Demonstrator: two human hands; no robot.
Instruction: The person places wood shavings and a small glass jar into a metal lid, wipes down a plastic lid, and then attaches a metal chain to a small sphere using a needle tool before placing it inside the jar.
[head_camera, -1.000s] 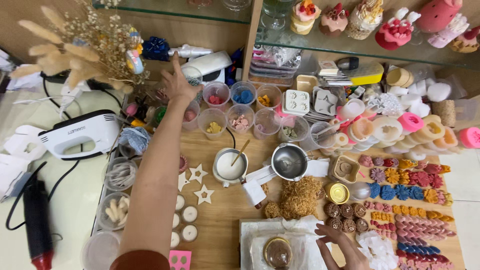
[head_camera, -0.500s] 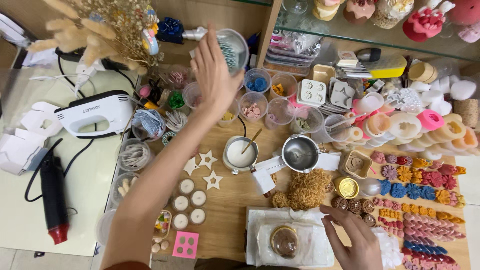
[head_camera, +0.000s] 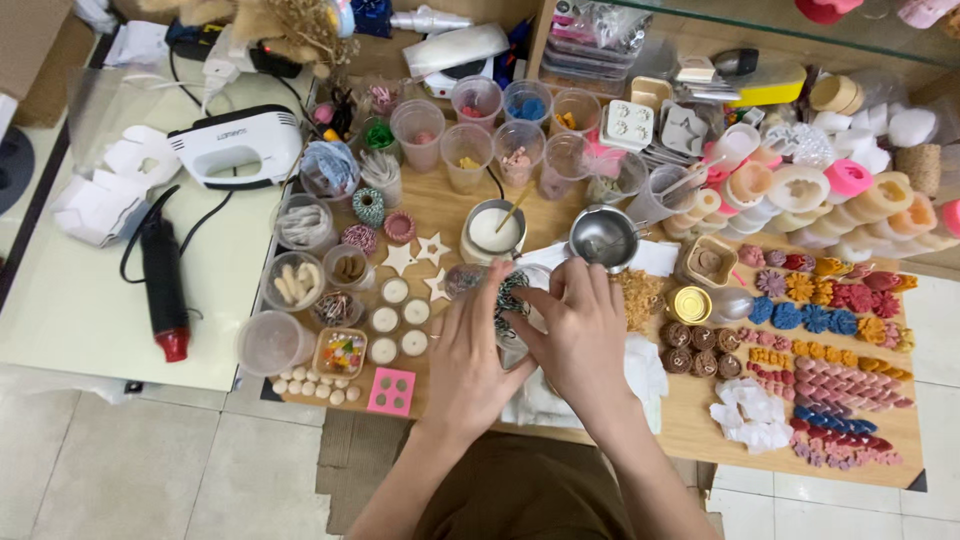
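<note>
Two hands meet at centre frame, low over the wooden surface. Left hand grips a clear cup holding striped twine, fingers wrapped round its left side. Right hand closes on the same cup from the right, fingertips pinched at its rim. Cup sits just above a white cloth, just below a white-filled pot with a wooden stick. Steel pot just upper right of the hands. Star shapes and round white candles left of the left hand; pink mould lower left. Row of clear cups at upper centre. Coloured flower pieces fill the right side. Hand mixer and heat gun lie at left.
</note>
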